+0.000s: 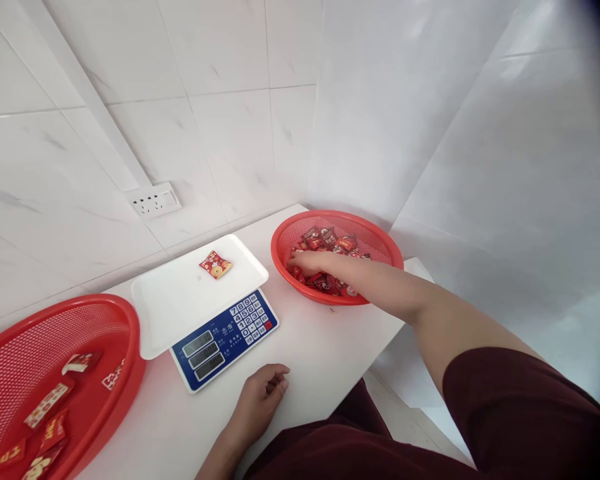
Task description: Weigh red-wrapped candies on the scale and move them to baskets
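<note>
My right hand (307,262) reaches into a red mesh basket (380,241) full of small red wrapped packets (330,241); its fingers curl down among the packets, and what they hold is hidden. My left hand (263,393) rests on the white table near its front edge, fingers loosely curled, holding nothing. Just beyond that hand stands a digital scale (225,337) with a blue keypad panel and a white weighing tray (180,297). One red and gold packet (215,265) lies on the tray.
A second red mesh basket (10,373) at the left front holds several red packets (47,403). A wall socket strip (153,199) sits on the tiled wall behind the scale. White walls close in the table's far and right sides.
</note>
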`<state>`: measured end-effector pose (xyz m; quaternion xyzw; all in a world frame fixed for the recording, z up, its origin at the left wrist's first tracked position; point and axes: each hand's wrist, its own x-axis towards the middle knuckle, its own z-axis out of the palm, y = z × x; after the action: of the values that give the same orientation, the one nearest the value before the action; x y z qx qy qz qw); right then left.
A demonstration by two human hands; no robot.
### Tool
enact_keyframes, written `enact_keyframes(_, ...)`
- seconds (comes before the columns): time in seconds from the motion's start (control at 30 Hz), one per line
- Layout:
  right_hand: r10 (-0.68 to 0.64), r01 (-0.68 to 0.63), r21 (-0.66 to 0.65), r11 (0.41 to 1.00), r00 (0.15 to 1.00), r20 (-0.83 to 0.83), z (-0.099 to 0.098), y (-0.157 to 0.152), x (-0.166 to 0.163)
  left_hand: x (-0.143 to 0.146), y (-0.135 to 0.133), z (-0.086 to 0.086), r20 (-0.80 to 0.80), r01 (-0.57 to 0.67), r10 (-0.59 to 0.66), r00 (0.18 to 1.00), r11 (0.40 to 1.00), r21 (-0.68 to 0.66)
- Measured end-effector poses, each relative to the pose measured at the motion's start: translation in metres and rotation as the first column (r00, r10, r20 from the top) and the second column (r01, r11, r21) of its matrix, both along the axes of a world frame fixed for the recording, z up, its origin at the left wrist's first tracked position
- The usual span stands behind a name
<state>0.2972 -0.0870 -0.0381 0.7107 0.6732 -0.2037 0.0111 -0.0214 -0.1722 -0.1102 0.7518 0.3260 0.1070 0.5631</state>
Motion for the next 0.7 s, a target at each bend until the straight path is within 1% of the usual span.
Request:
enact_keyframes(0.17,-0.089,0.102,0.064,0.993,0.979,-0.183,0.028,-0.004,0.020,0.000,0.000,0.000,0.011,-0.002,0.002,1.000,1.000,-0.007)
enact_keyframes(0.23,-0.136,0.169,0.101,0.980,0.953,-0.272,0.038,-0.011,0.029,0.000,0.000,-0.001,0.012,-0.002,0.002,1.000,1.000,-0.005)
enact_keyframes(0.3,-0.189,0.250,0.127,0.960,0.911,-0.367,0.044,-0.018,0.037,0.001,0.000,-0.002,0.010,-0.002,0.002,1.000,1.000,-0.006)
enact_keyframes(0.37,-0.235,0.328,0.131,0.936,0.854,-0.464,0.045,-0.025,0.042,0.000,0.000,-0.001,0.009,-0.003,0.003,1.000,1.000,-0.011)
enact_keyframes(0.5,-0.315,0.467,0.099,0.879,0.724,-0.614,0.038,-0.031,0.049,0.000,-0.001,-0.001,0.008,-0.001,0.001,1.000,1.000,-0.018)
enact_keyframes(0.6,-0.366,0.547,0.067,0.835,0.640,-0.675,0.035,-0.031,0.052,-0.001,0.000,-0.002,0.014,0.000,0.000,1.000,1.000,-0.023)
enact_keyframes(0.7,-0.384,0.600,0.058,0.798,0.580,-0.719,0.042,-0.027,0.048,0.000,0.000,-0.003,0.028,-0.007,0.008,1.000,1.000,-0.021)
